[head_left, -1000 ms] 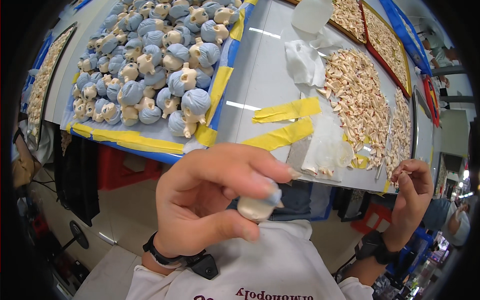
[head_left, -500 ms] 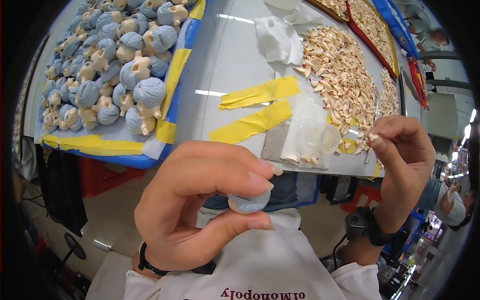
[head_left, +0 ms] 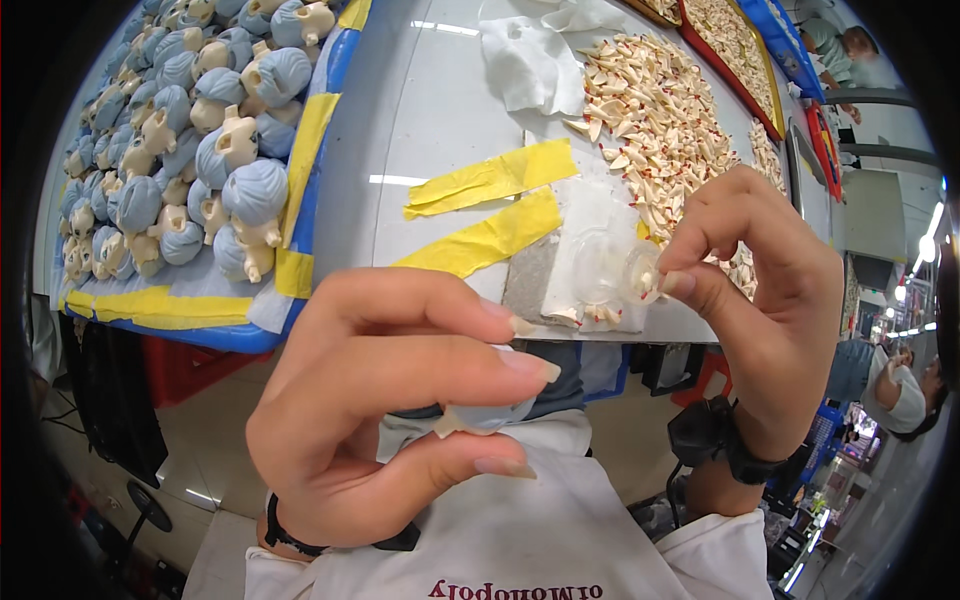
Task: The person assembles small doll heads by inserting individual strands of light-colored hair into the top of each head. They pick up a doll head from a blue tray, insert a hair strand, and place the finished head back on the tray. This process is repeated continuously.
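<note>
My left hand (head_left: pixel 340 390) is closed round a small blue-and-cream figurine part (head_left: pixel 490 416), held between thumb and fingers above my lap; the fingers hide much of it. At the table's near edge, my right hand (head_left: pixel 765 255) pinches a tiny cream piece (head_left: pixel 649 284) between thumb and forefinger. Its fingertips are at the mouth of a small clear plastic cup (head_left: pixel 598 272), which lies tilted on a white sheet. Whether the piece touches the cup's inside I cannot tell. Just beyond spreads a heap of small cream pieces with red tips (head_left: pixel 650 115).
On the left, a blue tray (head_left: pixel 240 338) edged with yellow tape holds many blue-and-cream figurine parts. Yellow tape strips (head_left: pixel 490 178) and a crumpled white cloth (head_left: pixel 530 65) are on the table. Red-rimmed trays (head_left: pixel 735 75) of cream pieces stand far right. Other people appear at the right edge.
My right hand has moved left with the tiny cream piece, from beside the heap to the clear cup's mouth. My left hand has turned the figurine part slightly, showing a cream bit below.
</note>
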`<action>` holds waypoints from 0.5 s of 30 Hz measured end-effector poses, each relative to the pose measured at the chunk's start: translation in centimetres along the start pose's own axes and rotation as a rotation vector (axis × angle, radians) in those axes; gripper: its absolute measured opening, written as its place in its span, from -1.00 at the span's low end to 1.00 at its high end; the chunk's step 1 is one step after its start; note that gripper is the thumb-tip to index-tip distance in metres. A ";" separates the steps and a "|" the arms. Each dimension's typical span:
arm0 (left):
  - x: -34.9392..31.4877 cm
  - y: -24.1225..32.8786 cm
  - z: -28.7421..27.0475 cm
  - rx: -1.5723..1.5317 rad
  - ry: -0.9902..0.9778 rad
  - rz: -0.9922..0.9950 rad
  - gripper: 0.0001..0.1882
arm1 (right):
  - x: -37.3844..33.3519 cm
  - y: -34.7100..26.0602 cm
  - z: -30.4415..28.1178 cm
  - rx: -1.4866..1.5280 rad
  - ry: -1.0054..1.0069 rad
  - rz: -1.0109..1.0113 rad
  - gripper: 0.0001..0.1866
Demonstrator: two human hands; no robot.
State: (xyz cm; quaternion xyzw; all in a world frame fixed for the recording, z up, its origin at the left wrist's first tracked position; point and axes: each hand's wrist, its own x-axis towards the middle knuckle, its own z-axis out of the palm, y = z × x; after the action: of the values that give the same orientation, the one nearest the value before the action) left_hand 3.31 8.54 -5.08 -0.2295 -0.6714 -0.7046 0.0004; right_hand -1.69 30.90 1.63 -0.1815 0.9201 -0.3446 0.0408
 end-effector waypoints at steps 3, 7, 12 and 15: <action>-0.2 -0.1 0.6 -0.059 0.047 -0.036 -0.63 | 0.3 -0.5 0.2 -0.101 0.013 -0.050 -0.84; 0.3 0.6 1.3 -0.144 0.071 -0.147 -0.61 | 0.2 -1.1 0.3 -0.204 0.077 -0.058 -0.85; 0.6 0.5 1.5 -0.229 0.006 -0.119 -0.58 | -2.3 -1.6 -0.4 0.241 0.022 -0.133 -0.84; 0.0 0.6 2.7 -0.328 0.094 -0.125 -0.59 | -3.3 -2.1 1.4 0.428 0.006 -0.175 -0.81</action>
State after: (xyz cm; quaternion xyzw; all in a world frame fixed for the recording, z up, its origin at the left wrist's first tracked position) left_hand 4.41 11.01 -4.55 -0.1510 -0.5597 -0.8133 -0.0493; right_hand 2.26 29.80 1.77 -0.2469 0.8068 -0.5348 0.0458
